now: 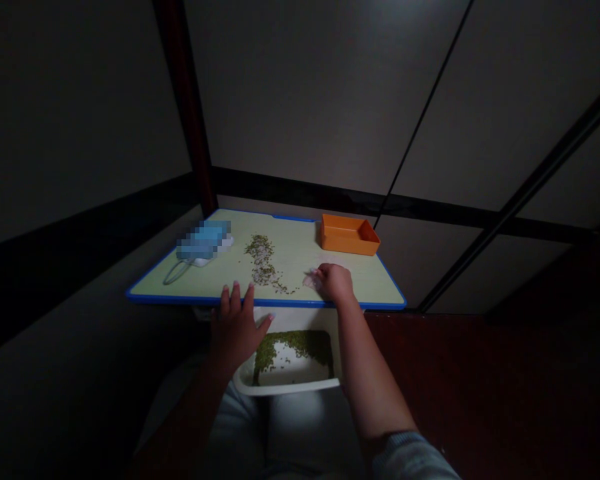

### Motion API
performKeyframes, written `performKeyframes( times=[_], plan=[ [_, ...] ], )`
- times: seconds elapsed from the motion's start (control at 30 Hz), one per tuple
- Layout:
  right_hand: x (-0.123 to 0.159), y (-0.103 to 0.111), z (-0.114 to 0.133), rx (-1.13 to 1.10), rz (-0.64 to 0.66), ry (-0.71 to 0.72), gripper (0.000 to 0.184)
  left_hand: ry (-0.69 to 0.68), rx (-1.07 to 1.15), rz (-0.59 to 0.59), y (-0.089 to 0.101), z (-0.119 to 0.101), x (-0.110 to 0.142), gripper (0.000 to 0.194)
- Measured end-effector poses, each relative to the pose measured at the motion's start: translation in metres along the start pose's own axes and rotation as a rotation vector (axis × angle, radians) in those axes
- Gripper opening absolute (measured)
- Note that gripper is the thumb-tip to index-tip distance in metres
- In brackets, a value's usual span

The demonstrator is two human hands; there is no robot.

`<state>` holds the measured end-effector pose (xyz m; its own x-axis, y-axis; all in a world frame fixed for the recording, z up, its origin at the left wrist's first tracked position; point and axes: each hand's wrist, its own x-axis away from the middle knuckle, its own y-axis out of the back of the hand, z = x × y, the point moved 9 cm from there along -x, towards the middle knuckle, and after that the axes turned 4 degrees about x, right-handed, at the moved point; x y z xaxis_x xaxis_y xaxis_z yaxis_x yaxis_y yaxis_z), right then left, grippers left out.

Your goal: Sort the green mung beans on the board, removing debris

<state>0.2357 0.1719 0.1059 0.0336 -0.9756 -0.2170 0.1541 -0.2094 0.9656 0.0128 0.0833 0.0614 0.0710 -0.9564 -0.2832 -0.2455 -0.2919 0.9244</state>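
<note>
My left hand point(236, 328) rests with fingers spread on the near blue edge of a pale yellow-green tabletop point(300, 233). On the tabletop, right of centre, my right hand point(337, 281) is curled in a pinch; what its fingertips hold, if anything, is too small to make out. Pale pinkish bits point(310, 283) lie beside those fingertips. A loose, long pile of small green beans point(261, 260) mixed with pale bits spreads between the hands. Below the edge, a white plastic tub point(290, 388) holds many more green beans point(307, 343) over its floor.
An orange open box point(350, 237) stands at the back right of the tabletop. A blue pixelated item point(204, 240) with a grey loop point(176, 272) lies at the left. Wall panels point(320, 100) rise behind the table, and dark red floor point(445, 373) shows at the right.
</note>
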Motion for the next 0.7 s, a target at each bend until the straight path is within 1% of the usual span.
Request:
performKeyframes(
  times=[0.17,0.27,0.5,0.7],
  plan=[
    [0.002,-0.002,0.005,-0.035,0.045,0.051,0.029,0.008,0.003,0.008,0.0,-0.001,0.0,0.073],
    [0.004,0.0,0.007,-0.051,0.047,0.071,0.028,0.014,0.009,0.014,0.0,0.0,0.0,0.074],
    [0.003,0.002,0.004,0.011,0.021,-0.01,0.03,0.009,0.007,0.012,0.0,0.0,-0.001,0.074],
    [0.004,0.003,0.019,0.01,0.018,0.051,0.029,0.013,0.007,0.014,0.0,0.0,0.0,0.074]
  ],
)
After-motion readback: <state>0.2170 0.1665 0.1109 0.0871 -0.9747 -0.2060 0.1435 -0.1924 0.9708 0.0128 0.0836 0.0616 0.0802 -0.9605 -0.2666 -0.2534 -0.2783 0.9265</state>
